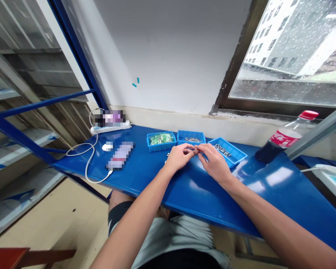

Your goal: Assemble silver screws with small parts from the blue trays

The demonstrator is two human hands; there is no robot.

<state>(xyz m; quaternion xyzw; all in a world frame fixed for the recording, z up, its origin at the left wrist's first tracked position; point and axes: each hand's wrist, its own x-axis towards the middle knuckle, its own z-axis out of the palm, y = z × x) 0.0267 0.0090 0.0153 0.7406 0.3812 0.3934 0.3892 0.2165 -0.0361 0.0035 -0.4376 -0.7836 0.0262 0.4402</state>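
Note:
My left hand [180,155] and my right hand [212,158] meet over the blue table [145,172], fingertips pinched together. Whatever sits between the fingertips is too small and covered to make out. Just behind the hands stands a blue bin [190,135] with small metal pins or screws [192,140]. To the right, an angled blue bin [239,160] holds small metal parts [223,150]. The left blue bin [161,148] contains green-and-clear small pieces [161,138]. Some small metal bits [167,155] lie beside my left wrist, partly hidden.
A cola bottle [285,136] with a red cap stands at the right, near a grey metal post [319,129]. On the left lie a blurred phone [121,156] on a white cable [91,178], a round white object [107,147] and a power strip [112,127].

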